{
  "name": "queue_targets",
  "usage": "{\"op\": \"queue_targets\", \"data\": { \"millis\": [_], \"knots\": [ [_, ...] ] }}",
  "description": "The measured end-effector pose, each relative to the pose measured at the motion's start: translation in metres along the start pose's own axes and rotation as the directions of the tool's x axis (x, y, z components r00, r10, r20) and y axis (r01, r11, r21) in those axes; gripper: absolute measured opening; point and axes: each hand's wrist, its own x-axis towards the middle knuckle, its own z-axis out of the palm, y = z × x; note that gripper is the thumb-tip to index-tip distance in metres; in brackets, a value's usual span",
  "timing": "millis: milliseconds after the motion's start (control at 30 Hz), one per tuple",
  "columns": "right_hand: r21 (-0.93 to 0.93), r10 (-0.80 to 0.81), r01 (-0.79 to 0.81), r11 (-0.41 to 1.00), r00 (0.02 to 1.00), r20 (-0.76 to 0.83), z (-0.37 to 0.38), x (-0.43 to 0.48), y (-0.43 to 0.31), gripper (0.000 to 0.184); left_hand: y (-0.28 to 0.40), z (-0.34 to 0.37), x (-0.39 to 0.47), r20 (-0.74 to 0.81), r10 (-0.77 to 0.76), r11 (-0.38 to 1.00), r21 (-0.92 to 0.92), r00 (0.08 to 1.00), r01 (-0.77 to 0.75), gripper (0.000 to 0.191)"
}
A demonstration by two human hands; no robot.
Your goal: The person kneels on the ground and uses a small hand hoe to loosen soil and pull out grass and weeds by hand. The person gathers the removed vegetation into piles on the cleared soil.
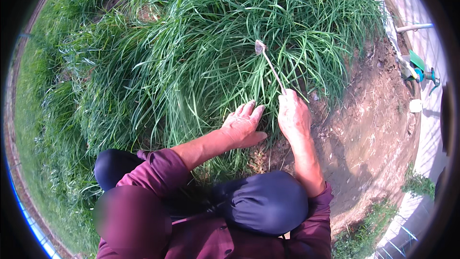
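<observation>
Long-leaved green plants, grass-like and dense (pixel 172 61), fill the ground before me. My right hand (pixel 294 113) is closed round the handle of a small hand hoe (pixel 274 68). The hoe's thin shaft points away from me, and its small metal blade lies over the leaves at the upper middle. To the left of it, my left hand (pixel 246 124) is spread palm down at the near edge of the leaves, fingers apart, with nothing gripped. Whether its fingertips touch the leaves I cannot tell.
Bare brown soil (pixel 373 115) lies to the right, bordered by a pale strip (pixel 431 126). On that border are a green and blue object (pixel 418 70), a white block (pixel 415 105) and a pale pipe (pixel 415 27). My bent knee (pixel 267 201) is close below my hands.
</observation>
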Motion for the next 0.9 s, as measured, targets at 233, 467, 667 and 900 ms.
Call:
{"op": "queue_targets", "data": {
  "millis": [233, 467, 667, 900],
  "knots": [
    [0.004, 0.260, -0.260, 0.966, 0.965, -0.024, 0.015, -0.027, 0.043, 0.025, -0.001, -0.121, -0.027, 0.310, 0.314, 0.924, 0.117, 0.898, -0.363, 0.060],
    [0.071, 0.226, -0.222, 0.973, 0.972, -0.058, 0.016, -0.028, 0.042, 0.026, -0.037, -0.175, 0.111, -0.178, -0.067, 0.832, -0.554, 0.982, -0.044, 0.037],
    [0.060, 0.189, -0.185, 0.981, 0.980, -0.065, 0.022, -0.035, 0.048, 0.029, -0.109, -0.125, 0.184, -0.252, -0.188, 0.975, 0.066, 0.949, 0.211, 0.088],
    [0.202, -0.013, 0.053, 0.978, 0.981, -0.196, 0.011, -0.039, 0.040, 0.031, -0.087, -0.064, 0.171, 0.181, -0.008, 0.812, 0.575, 0.983, -0.099, 0.090]
  ]
}}
